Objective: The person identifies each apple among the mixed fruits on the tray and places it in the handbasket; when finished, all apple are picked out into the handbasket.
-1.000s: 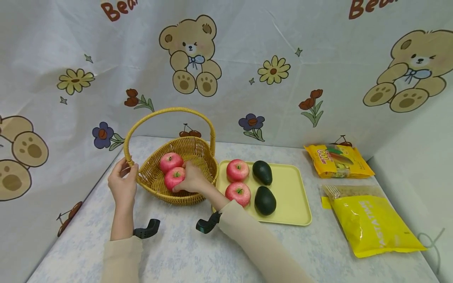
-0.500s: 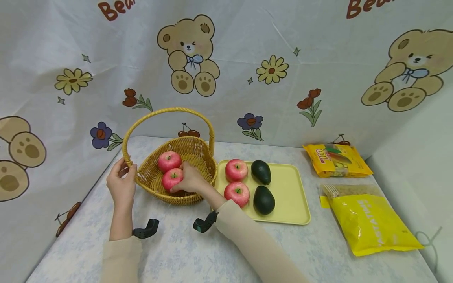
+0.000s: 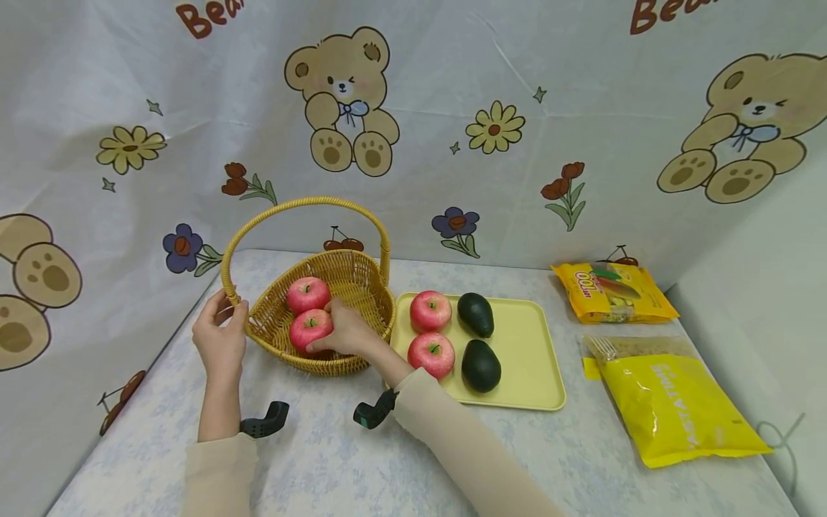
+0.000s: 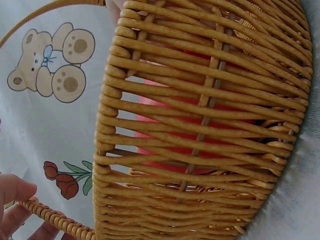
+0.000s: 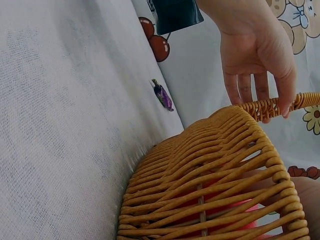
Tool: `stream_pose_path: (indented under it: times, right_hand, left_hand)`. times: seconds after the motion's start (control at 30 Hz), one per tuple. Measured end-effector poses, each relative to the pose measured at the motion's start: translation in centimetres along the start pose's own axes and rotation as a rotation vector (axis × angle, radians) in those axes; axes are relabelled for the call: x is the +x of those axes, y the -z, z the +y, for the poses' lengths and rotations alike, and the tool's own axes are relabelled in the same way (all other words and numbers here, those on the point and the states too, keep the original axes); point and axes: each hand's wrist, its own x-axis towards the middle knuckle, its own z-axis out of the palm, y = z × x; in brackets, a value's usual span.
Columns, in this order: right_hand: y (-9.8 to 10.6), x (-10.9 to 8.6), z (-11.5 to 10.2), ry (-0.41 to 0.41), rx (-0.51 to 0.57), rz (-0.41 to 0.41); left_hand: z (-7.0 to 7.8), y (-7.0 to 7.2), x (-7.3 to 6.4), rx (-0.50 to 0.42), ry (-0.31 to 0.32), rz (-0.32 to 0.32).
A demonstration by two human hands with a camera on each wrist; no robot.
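Desk point(image 3: 336, 459): pale blue-white mottled cloth, bear-and-flower backdrop behind it.

Wicker basket point(image 3: 352, 276): golden-yellow weave, oval, tall arched handle, sits near the desk's far left corner, just left of the tray. Weave is open enough that red shows through the wall in both wrist views.

Tray point(image 3: 530, 359): pale yellow, rectangular, mid-desk toward the far edge. It carries two red apples on its left side and two dark green avocados beside them.

Two yellow snack bags lie along the desk's right edge, one nearer the far corner, the larger one toward the near side.

Left hand point(image 3: 221, 337): fingers curled round the base of the basket handle at the basket's left rim, gripping it; the right wrist view shows fingertips draped over the handle.

Right hand point(image 3: 349, 332): reaches into the basket, fingers wrapped round the near apple point(image 3: 310, 327), holding it low inside.

Near apple: pink-red, glossy, stem dimple up, touching the far apple point(image 3: 307, 294) just behind it, also in the basket.
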Motion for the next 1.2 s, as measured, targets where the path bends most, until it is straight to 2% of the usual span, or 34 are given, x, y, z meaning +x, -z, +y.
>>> stream_pose_path:
  times: [0.33, 0.47, 0.63, 0.83, 1.0, 1.2]
  right_hand:
    - [0.0, -0.2, 0.1, 0.068, -0.054, 0.014]
    - [0.2, -1.0, 0.2, 0.123, -0.072, 0.092]
    - [0.8, -2.6, 0.1, 0.26, -0.077, 0.187]
    - [3.2, -6.1, -0.2, 0.362, -0.002, 0.222]
    - [6.0, -9.0, 0.5, 0.377, 0.038, 0.251]
    - [9.4, -11.8, 2.3, 0.366, 0.026, 0.337]
  left_hand:
    - [-0.1, 0.0, -0.1, -0.023, -0.007, 0.0]
    - [-0.1, -0.2, -0.2, -0.025, -0.01, -0.009]
    - [-0.1, -0.2, -0.2, -0.015, 0.0, -0.02]
    - [-0.1, -0.2, -0.1, -0.013, 0.007, -0.012]
    - [-0.1, -0.1, 0.0, -0.015, 0.003, -0.011]
    - [-0.1, -0.1, 0.1, -0.01, 0.008, -0.009]
